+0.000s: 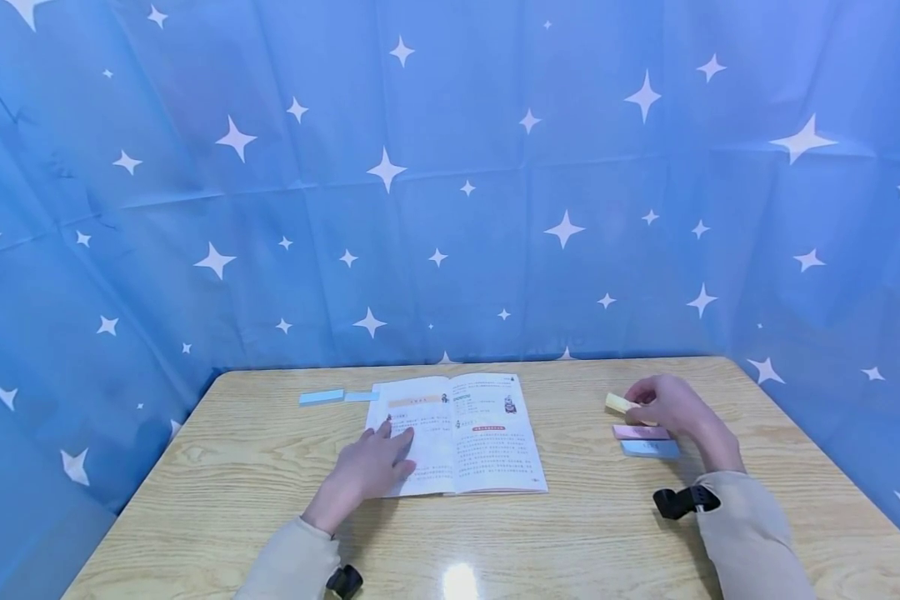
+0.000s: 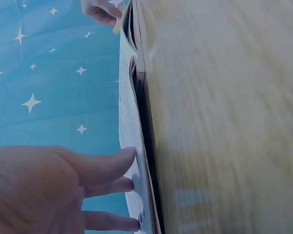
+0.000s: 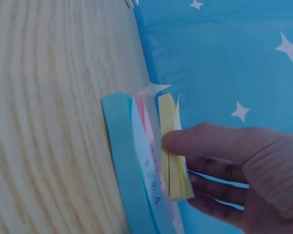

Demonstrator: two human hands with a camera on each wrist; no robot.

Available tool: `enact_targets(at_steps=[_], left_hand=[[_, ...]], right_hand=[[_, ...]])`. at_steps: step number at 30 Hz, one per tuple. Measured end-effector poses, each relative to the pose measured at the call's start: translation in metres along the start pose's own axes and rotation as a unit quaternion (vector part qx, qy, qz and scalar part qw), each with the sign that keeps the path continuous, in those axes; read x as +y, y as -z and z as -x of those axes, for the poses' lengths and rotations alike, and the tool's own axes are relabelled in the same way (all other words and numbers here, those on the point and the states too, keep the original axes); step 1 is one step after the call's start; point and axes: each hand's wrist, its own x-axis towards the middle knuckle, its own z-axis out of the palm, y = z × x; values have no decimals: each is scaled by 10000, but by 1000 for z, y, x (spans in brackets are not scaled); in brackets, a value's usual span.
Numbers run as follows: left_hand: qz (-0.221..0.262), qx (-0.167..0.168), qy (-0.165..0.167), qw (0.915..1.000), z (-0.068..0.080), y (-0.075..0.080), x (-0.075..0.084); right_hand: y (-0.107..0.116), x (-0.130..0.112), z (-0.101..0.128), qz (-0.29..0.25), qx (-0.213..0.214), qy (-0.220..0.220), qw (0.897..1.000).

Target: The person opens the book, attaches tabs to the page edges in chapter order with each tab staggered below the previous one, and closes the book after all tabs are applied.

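Observation:
An open book [image 1: 495, 450] with printed pages lies flat on the table. My left hand [image 1: 371, 462] rests on its left page, and in the left wrist view the fingertips [image 2: 127, 158] touch the paper. Over on the right, my right hand [image 1: 671, 404] pinches a yellow pad of sticky notes [image 3: 173, 161] between thumb and fingers. Just nearer than that hand lie a pink sticky-note pad [image 1: 640, 432] and a blue sticky-note pad [image 1: 651, 449] with writing on top. Part of the yellow pad is hidden by the fingers in the head view.
Left of the book lies a blue strip [image 1: 321, 397], and a second light-blue strip [image 1: 362, 397] reaches to the book's left edge. The wooden table [image 1: 232, 500] ends at the back against a blue curtain [image 1: 480, 208] with white stars.

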Motion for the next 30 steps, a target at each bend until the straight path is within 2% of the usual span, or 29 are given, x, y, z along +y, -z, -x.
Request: enact_targets(at_steps=[6,10,14,22,30], left_hand=[[-7,846,-279,9960,-4,2,-3],[91,1398,-319,9896,-8,5,-6],[387,1804,-375,9821,-12,9,-4],[733,2152,-695,9713,-15,16,8],[1002,2206,-1177,9630,-13,23,24]], right_hand=[[1,-8,-3,-15,225,319,9992],[1,-13,-4,44,413,485,9980],[2,-21,-6,37,506,725,9961],[7,-50,-6,221,637,1491,9865],[9,-92,-2,410,656,2018,9764]])
